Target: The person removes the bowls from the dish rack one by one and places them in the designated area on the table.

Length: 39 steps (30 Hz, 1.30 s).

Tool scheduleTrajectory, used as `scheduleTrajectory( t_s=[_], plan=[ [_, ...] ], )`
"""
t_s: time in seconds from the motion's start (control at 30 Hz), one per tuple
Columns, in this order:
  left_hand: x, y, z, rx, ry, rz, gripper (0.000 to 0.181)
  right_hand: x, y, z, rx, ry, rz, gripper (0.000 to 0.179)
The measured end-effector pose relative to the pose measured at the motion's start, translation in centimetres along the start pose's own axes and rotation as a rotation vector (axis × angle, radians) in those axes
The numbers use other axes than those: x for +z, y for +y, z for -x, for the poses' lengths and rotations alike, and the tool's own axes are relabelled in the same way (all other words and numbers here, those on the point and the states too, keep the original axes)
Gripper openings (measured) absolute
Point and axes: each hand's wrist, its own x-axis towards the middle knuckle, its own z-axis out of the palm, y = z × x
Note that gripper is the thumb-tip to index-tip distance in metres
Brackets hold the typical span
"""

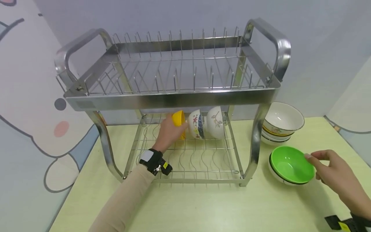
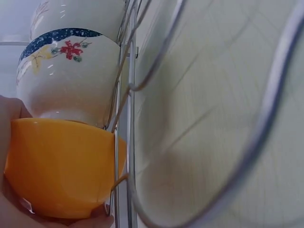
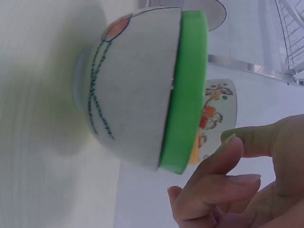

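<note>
In the head view I take the two-tier dish rack (image 1: 171, 101) as my reference. On its lower shelf, the left hand (image 1: 170, 132) has its fingers curled round a yellow bowl (image 1: 178, 118), which stands on edge with its mouth facing the rack's right side. Further right on that shelf, a floral bowl (image 1: 195, 124) and a white bowl (image 1: 215, 123) stand the same way; I judge that the wire slots are what prop them on edge. The upper tier overhangs all three, so the hand has to work from underneath. To the rack's right, a green bowl (image 1: 292, 164) sits nested in a patterned bowl (image 1: 277, 176) on the table (image 1: 191, 206), with a taller stack of bowls (image 1: 284, 119) just behind. The right hand (image 1: 337, 172) is at the green rim, and the rack's right front leg rises between the two hands.

From the left wrist I see the yellow bowl up against the rack's wires, supported from below by the fingers, probably to steady it in its slot. The floral bowl crowds its mouth, leaving little room that way.

From the right wrist, thumb and fingers are loosely bent beside the green rim with nothing gripped; whether a fingertip touches it I cannot tell. The rack shows beyond.
</note>
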Motion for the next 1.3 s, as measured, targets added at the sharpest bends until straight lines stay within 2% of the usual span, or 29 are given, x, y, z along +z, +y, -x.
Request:
scheduleTrajectory(
  t_s=[0.2, 0.43, 0.6, 0.7, 0.87, 1.0, 1.2, 1.3],
  plan=[
    [-0.2, 0.0, 0.1, 0.082, 0.001, -0.075, 0.063, -0.4, -1.5, 0.9, -0.069, 0.002, -0.059, 0.057],
    [-0.5, 0.0, 0.0, 0.131, 0.011, -0.149, 0.072, -0.5, -3.3, 2.3, -0.179, -0.020, -0.148, 0.043],
    [-0.9, 0.0, 0.1, 0.129, 0.034, -0.160, 0.072, 0.2, -4.6, 3.1, -0.250, -0.059, -0.217, 0.034],
    [-1.5, 0.1, 0.3, 0.146, 0.072, -0.139, 0.069, 0.6, -5.4, 3.5, -0.275, -0.089, -0.251, 0.029],
    [-2.9, 1.1, 0.5, 0.241, 0.146, -0.105, 0.049, 0.7, -6.5, 4.0, -0.298, -0.154, -0.247, 0.031],
    [-3.8, 2.2, 1.1, 0.265, 0.176, -0.068, 0.040, 0.9, -7.1, 4.4, -0.313, -0.167, -0.256, 0.028],
    [-4.5, 4.2, 3.3, 0.262, 0.184, 0.052, 0.047, 1.0, -7.7, 4.8, -0.376, -0.197, -0.316, 0.022],
    [-4.7, 5.3, 4.9, 0.260, 0.154, 0.141, 0.050, 1.0, -8.0, 5.0, -0.423, -0.226, -0.343, 0.023]
  ],
)
